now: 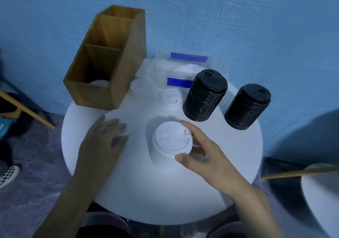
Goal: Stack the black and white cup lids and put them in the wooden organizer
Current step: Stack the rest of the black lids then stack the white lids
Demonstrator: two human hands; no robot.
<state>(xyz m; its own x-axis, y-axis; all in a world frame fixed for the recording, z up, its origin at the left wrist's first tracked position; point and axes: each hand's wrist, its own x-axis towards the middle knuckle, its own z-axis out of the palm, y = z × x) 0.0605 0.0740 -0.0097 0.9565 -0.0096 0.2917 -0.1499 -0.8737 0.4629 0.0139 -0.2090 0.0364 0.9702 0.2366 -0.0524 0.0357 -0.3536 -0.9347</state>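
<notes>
A short stack of white lids (171, 140) stands in the middle of the round white table (165, 197). My right hand (203, 155) curls round its right side, thumb at the front rim and forefinger at the back. My left hand (104, 137) lies over a blurred white lid (119, 117) at the table's left edge; its grip is unclear. The wooden organizer (111, 54) stands at the back left, and something white shows low in its front compartment (100, 83). Two tall stacks of black lids (205, 95) (247, 106) stand on the right. More white lids (169, 96) sit behind the centre.
Clear zip bags with blue strips (189, 57) lie at the table's back against the blue wall. A second white table (322, 197) and a wooden leg (300, 172) are at the right. Another wooden leg (27, 109) and a checkered shoe (9, 173) are at the left.
</notes>
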